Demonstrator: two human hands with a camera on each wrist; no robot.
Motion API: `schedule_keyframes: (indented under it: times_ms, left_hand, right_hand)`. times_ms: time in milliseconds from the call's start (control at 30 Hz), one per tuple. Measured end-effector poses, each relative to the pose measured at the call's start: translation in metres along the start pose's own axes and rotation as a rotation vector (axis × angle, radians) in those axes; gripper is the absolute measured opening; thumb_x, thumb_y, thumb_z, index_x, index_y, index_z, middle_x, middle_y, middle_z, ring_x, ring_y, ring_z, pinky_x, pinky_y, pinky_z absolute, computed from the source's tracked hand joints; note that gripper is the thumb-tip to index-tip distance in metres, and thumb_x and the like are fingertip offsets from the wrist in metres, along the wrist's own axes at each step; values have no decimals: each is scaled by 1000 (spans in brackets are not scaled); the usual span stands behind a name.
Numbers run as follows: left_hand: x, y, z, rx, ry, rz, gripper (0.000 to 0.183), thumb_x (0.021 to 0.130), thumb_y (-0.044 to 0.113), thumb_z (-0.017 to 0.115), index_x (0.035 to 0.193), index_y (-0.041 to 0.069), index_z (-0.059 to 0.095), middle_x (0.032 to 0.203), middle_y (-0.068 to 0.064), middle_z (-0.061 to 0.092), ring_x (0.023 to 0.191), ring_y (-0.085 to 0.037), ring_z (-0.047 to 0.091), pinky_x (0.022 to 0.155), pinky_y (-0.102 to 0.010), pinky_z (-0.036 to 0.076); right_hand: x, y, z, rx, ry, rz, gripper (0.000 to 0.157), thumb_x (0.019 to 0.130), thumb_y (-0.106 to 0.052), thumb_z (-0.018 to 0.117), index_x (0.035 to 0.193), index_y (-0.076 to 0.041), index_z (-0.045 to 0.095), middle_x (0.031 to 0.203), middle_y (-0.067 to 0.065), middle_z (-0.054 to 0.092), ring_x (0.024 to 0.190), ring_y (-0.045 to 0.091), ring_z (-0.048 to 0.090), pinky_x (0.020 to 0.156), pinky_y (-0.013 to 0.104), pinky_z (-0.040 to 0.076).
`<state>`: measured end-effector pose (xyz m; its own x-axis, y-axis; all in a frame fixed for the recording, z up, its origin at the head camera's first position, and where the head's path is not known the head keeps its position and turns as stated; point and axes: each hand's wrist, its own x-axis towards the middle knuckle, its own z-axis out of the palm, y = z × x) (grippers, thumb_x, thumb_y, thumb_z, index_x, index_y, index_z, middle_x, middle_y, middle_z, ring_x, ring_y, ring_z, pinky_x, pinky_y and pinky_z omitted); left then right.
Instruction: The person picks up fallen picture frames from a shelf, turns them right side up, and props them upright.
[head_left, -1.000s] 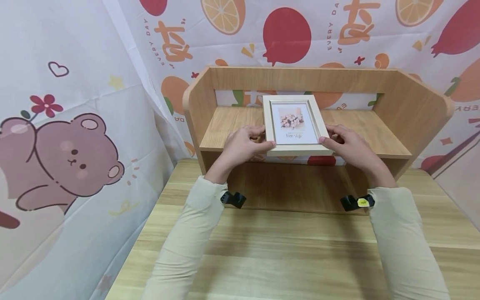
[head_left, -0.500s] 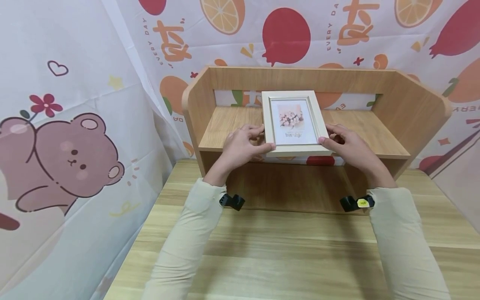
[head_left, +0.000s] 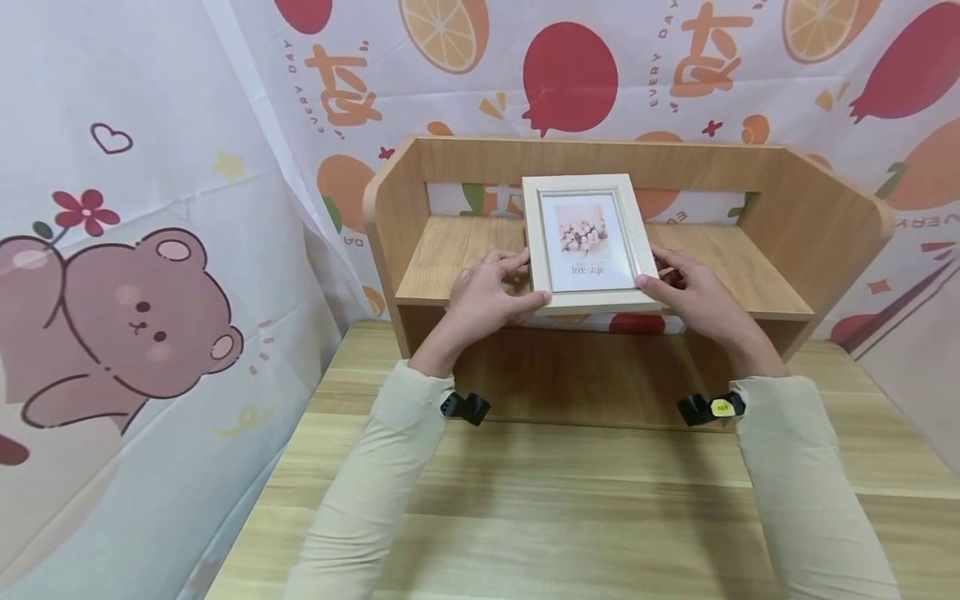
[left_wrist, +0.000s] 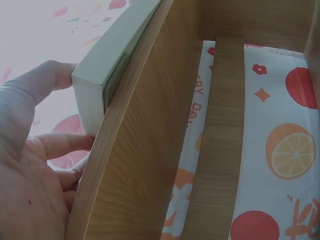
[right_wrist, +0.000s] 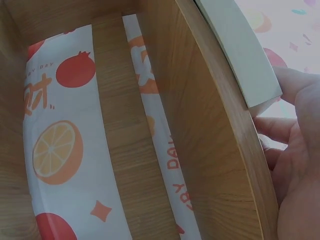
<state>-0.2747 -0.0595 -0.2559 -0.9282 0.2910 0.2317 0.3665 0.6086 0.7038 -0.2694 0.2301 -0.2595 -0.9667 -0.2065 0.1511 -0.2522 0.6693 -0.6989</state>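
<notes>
A cream picture frame (head_left: 588,237) with a pink flower print leans back, top end raised, at the front of the wooden shelf's upper board (head_left: 457,254). At its lower left corner my left hand (head_left: 487,293) pinches it, thumb over the front. My right hand (head_left: 699,302) grips the lower right corner the same way. In the left wrist view, the frame's bottom end (left_wrist: 90,102) sits at the board's front edge, with fingertips beside it. The right wrist view shows the frame's other corner (right_wrist: 250,75) against that edge. The frame's back is mostly hidden.
The shelf has upright side panels (head_left: 832,225) and a back rail (head_left: 600,158); its lower space lies under my hands. It stands on a wood-grain table (head_left: 585,508). Fruit-print cloth (head_left: 442,100) hangs behind, and bear-print cloth (head_left: 150,317) at the left.
The picture frame's top end has risen and tilted further up, while its lower corners stay in both hands. The hands have hardly moved; the head view has shifted slightly.
</notes>
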Motion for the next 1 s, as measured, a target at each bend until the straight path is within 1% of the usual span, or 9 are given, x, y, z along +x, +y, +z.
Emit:
schedule_keyframes:
  times_ms: [133, 200, 300, 500, 667, 867, 1000]
  left_hand:
    - [0, 3, 2, -59, -19, -18, 77, 81, 36, 76, 146, 14, 42, 140, -5, 46, 118, -21, 52, 95, -39, 42]
    - [-1, 4, 2, -79, -33, -28, 77, 82, 35, 76, 147, 14, 40, 140, -5, 45, 118, -21, 53, 92, -38, 45]
    - [-1, 5, 1, -82, -45, -41, 77, 82, 35, 76, 148, 15, 39, 139, -6, 44, 119, -21, 51, 91, -38, 44]
    - [1, 6, 2, -92, -52, -48, 79, 83, 36, 75, 149, 15, 37, 135, -7, 45, 116, -20, 51, 87, -35, 45]
    - [3, 6, 4, -109, -56, -37, 81, 84, 34, 75, 149, 11, 33, 133, -9, 44, 112, -20, 51, 81, -31, 46]
    - [3, 10, 4, -118, -54, -16, 81, 85, 33, 73, 150, 9, 31, 139, -8, 41, 111, -20, 50, 80, -31, 47]
    - [4, 11, 5, -137, -51, -9, 80, 86, 31, 73, 150, 9, 31, 141, -8, 39, 113, -20, 50, 83, -32, 48]
  right_hand:
    - [1, -2, -1, 24, 0, -3, 65, 97, -38, 54, 153, -14, 28, 120, 15, 50, 96, 20, 44, 70, 23, 39]
    - [2, -3, -2, 25, -3, -3, 65, 98, -36, 54, 153, -14, 28, 118, 15, 50, 94, 20, 43, 69, 23, 38]
    - [3, -3, -4, 18, -14, -6, 65, 98, -35, 54, 153, -14, 28, 115, 15, 50, 94, 21, 43, 69, 24, 38]
    - [6, -2, -8, -14, -34, 4, 65, 98, -39, 53, 153, -17, 26, 118, 16, 50, 98, 23, 42, 72, 28, 37]
    - [8, 0, -9, -24, -6, -16, 64, 97, -38, 55, 152, -20, 29, 115, 15, 52, 95, 21, 43, 71, 26, 37]
    - [8, 1, -11, 18, 10, -16, 63, 96, -37, 57, 151, -22, 31, 115, 14, 53, 92, 20, 44, 68, 23, 38]
    - [11, 2, -11, 48, 33, -38, 60, 96, -30, 59, 150, -17, 35, 112, 12, 55, 86, 16, 45, 65, 21, 38]
